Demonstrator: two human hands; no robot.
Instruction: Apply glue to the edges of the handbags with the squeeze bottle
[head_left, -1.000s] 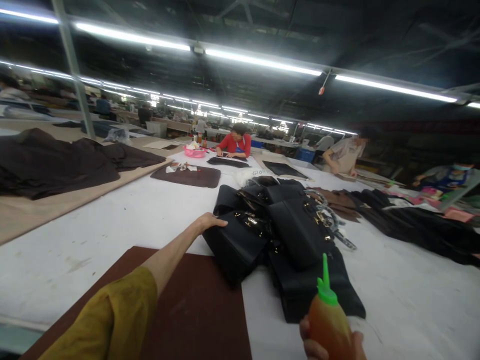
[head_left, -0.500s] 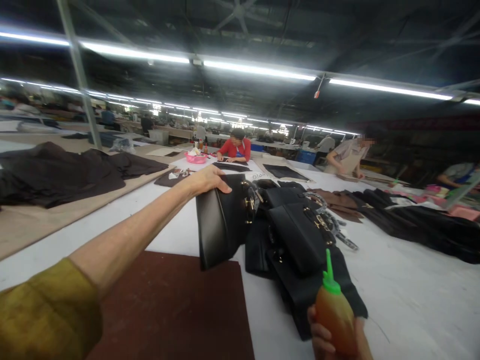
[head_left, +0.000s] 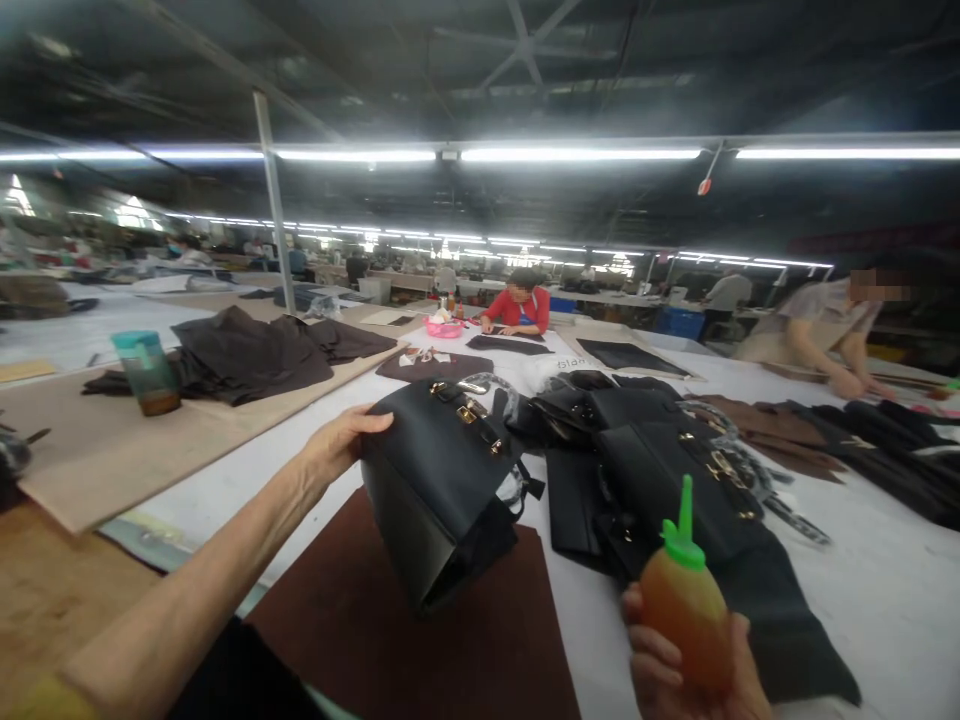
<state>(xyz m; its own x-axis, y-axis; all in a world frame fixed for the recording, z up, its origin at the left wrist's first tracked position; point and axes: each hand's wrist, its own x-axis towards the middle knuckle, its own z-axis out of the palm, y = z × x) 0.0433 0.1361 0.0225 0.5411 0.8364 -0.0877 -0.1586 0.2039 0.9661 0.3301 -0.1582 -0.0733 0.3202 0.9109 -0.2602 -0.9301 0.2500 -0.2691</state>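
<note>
My left hand point(head_left: 339, 446) grips the top edge of a black handbag point(head_left: 439, 490) with gold buckles and holds it tilted above a dark brown mat point(head_left: 450, 640). Low at the right, my right hand point(head_left: 675, 675) is wrapped round an orange squeeze bottle point(head_left: 686, 600) with a green pointed nozzle, held upright. Just beyond the bottle lies a pile of black bags point(head_left: 660, 480) with gold fittings on the white table point(head_left: 862, 600).
A teal-lidded cup point(head_left: 146, 372) stands on a tan board point(head_left: 112, 450) at the left beside dark brown fabric point(head_left: 255, 350). A person in red point(head_left: 521, 308) works at the far end; another person point(head_left: 817, 330) leans over the table at the right. A pink basket point(head_left: 444, 326) sits far back.
My left hand has lifted the black handbag off the pile and carried it nearer, over the brown mat. The bottle stays in my right hand. My view has swung left.
</note>
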